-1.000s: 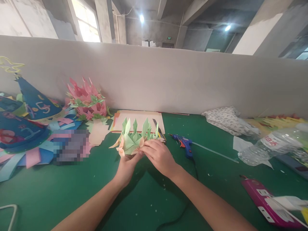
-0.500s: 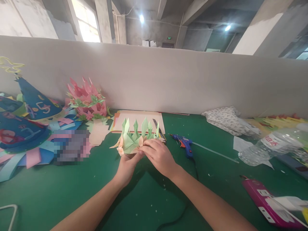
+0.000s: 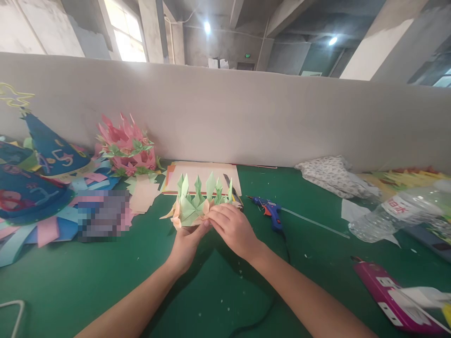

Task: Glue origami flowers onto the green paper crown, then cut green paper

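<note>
Head view. Gripped a green flower [image 3: 193, 204] from beneath with the left hand [image 3: 186, 244], fingers curled under its base. Pinched its near right edge with the right hand [image 3: 232, 227]. Held it low over the middle of the felt-like surface [image 3: 105, 277]; couldn't tell whether touching. Looked part-made: crisp, pointed spikes of thin folded paper up, only a few peach petals below, sparser than the full pink flower [image 3: 125, 143] behind. Left a plastic glue gun [image 3: 269, 209] lying just right.

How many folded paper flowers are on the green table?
2. The green folded paper flower is at the centre, held by the left hand and right hand; the pink folded paper flower stands back left by the wall. Others may be hidden.
</note>
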Tool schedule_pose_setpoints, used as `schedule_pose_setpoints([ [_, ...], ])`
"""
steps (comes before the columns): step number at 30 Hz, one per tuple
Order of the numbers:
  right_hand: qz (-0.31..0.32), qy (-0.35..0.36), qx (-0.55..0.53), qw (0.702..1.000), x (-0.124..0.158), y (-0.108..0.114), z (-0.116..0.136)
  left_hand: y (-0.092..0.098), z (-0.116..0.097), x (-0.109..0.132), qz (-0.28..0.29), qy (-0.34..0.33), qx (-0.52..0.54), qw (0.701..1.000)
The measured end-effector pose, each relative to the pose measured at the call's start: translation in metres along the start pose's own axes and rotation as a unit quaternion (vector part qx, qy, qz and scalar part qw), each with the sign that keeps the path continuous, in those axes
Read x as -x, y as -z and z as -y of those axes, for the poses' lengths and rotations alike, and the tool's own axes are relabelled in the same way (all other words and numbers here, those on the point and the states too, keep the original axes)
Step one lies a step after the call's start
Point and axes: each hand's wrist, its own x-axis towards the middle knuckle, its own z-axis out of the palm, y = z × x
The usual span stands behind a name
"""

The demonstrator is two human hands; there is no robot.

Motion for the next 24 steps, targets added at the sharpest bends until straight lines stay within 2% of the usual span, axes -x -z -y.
schedule_pose_setpoints([
  [6, 0.014, -0.027, -0.054, 0.998, -0.004, 0.007, -0.001, -0.001, -0.001, -0.001, -0.008, 0.020, 0.015, 1.000],
  [8, -0.002, -0.050, -0.082, 0.995, -0.007, 0.014, -0.003, -0.001, -0.002, -0.001, -0.016, 0.019, 0.018, 1.000],
  [11, -0.074, -0.128, -0.072, 0.986, -0.011, 0.023, -0.008, -0.002, -0.002, -0.001, -0.027, 0.022, 0.002, 0.999],
  [13, -0.095, -0.201, -0.058, 0.973, -0.012, 0.027, -0.012, -0.003, -0.002, 0.000, -0.031, 0.031, -0.016, 0.999],
  [18, -0.008, -0.365, -0.162, 0.917, -0.012, 0.030, -0.014, -0.003, 0.001, 0.001, -0.037, 0.011, -0.052, 0.998],
  [24, 0.061, -0.433, -0.294, 0.850, -0.015, 0.036, -0.013, -0.002, 0.002, 0.002, -0.012, -0.002, -0.091, 0.996],
])
